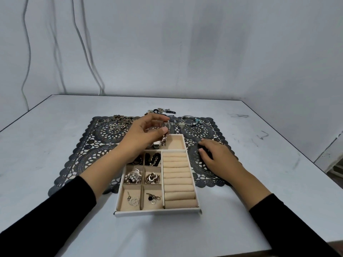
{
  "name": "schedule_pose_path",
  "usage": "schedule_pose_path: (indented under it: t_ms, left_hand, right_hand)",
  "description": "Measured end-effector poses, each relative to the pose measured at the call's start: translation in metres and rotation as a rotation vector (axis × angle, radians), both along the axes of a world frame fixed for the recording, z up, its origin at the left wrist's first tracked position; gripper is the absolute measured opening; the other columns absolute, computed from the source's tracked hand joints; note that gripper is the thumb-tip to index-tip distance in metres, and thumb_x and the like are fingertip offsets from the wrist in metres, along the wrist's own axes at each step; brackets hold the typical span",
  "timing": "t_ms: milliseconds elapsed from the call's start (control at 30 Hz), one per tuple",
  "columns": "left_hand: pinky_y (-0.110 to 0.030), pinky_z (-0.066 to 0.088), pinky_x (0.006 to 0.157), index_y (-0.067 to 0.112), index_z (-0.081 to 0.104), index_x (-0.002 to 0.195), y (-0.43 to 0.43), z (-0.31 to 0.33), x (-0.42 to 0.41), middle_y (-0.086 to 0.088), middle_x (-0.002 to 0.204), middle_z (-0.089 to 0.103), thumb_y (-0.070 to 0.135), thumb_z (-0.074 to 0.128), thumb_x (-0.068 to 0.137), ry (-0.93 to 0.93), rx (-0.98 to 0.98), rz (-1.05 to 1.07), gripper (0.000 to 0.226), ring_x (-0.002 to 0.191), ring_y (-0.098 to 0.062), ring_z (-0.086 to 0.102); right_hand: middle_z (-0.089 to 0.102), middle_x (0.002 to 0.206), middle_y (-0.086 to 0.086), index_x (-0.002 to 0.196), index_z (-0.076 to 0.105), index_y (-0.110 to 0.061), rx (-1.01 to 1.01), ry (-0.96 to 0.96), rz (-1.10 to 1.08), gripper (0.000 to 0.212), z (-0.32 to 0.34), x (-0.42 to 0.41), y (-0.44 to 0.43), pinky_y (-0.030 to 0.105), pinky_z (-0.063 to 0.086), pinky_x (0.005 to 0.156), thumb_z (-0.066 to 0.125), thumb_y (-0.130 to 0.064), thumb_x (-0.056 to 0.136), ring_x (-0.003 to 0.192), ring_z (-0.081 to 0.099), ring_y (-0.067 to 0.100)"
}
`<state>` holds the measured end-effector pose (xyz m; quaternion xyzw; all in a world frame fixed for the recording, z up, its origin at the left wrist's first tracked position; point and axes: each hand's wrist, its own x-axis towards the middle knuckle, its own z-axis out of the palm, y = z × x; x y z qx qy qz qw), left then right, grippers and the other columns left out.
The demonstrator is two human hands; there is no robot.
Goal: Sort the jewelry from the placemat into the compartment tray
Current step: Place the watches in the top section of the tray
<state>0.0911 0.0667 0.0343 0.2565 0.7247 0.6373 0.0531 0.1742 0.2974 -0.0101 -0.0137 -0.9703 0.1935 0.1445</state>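
Observation:
A beige compartment tray [157, 213] lies on the dark lace placemat [87, 156] near the table's front. My left hand [143, 136] pinches a metal wristwatch [164, 133] between thumb and fingers, its band hanging over the tray's long back compartment [176, 142]. My right hand [216, 154] rests flat on the placemat just right of the tray. Small left compartments hold black beads [153, 159], a pearl brooch [132, 176], rings [152, 178] and heart pendants [133, 200]. The ring rolls [179, 180] on the right hold nothing. Loose chains [120, 121] and a bangle [189, 120] lie at the placemat's far edge.
More chains and a black cord [161, 111] lie on the white table [55, 127] just behind the placemat. Grey walls close the back, with cables [87, 52] hanging at the left. The table's right edge [315, 162] drops off near a doorway.

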Motion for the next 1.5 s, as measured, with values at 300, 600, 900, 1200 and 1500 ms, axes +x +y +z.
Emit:
schedule_pose_path:
  t_ms: [300,600,900,1200,1500]
  left_hand:
    - [-0.01,0.051,0.082,0.02,0.067,0.113,0.0049,-0.0026,-0.005,-0.002,0.118,0.066,0.008,0.066,0.091,0.014,-0.106,-0.036,0.025,0.083,-0.001,0.067]
    - [-0.012,0.049,0.079,0.023,0.07,0.113,0.0078,-0.005,-0.0025,0.021,0.088,0.071,0.005,0.073,0.085,0.001,-0.141,-0.037,0.033,0.066,0.001,0.058]
    - [-0.025,0.051,0.096,0.029,0.073,0.105,0.005,-0.0057,-0.0013,0.014,0.11,0.073,0.008,0.075,0.083,-0.023,-0.161,0.008,0.031,0.095,-0.005,0.071]
    - [-0.036,0.054,0.095,0.034,0.075,0.092,0.0045,-0.0061,-0.0075,0.013,0.09,0.076,0.008,0.073,0.086,0.012,-0.233,0.06,0.026,0.091,-0.008,0.072]
    - [-0.044,0.054,0.095,0.029,0.076,0.099,0.0012,-0.0081,-0.0092,0.009,0.093,0.077,0.01,0.073,0.086,0.042,-0.322,0.023,0.024,0.092,-0.01,0.073]
  right_hand:
    - [0.052,0.138,0.001,0.132,0.053,-0.013,-0.001,-0.005,0.01,0.037,-0.0014,0.0002,0.0015,0.019,0.03,0.102,0.047,-0.026,0.098,0.126,0.046,0.014]
    - [0.053,0.136,0.002,0.132,0.053,-0.011,0.002,-0.007,0.018,0.037,-0.0017,-0.0007,0.0018,0.019,0.031,0.101,0.047,-0.025,0.098,0.125,0.047,0.015]
    - [0.053,0.136,0.001,0.132,0.053,-0.012,0.0,-0.005,0.016,0.036,-0.0017,-0.0013,0.0015,0.021,0.031,0.102,0.047,-0.025,0.098,0.125,0.047,0.014]
    - [0.053,0.137,0.001,0.132,0.053,-0.012,0.001,-0.011,0.015,0.037,-0.0013,-0.0006,0.0012,0.018,0.029,0.102,0.047,-0.025,0.098,0.127,0.046,0.014]
    - [0.052,0.138,0.002,0.132,0.053,-0.011,-0.002,-0.013,0.015,0.037,0.0,-0.0002,0.0002,0.019,0.03,0.103,0.048,-0.024,0.098,0.127,0.046,0.015]
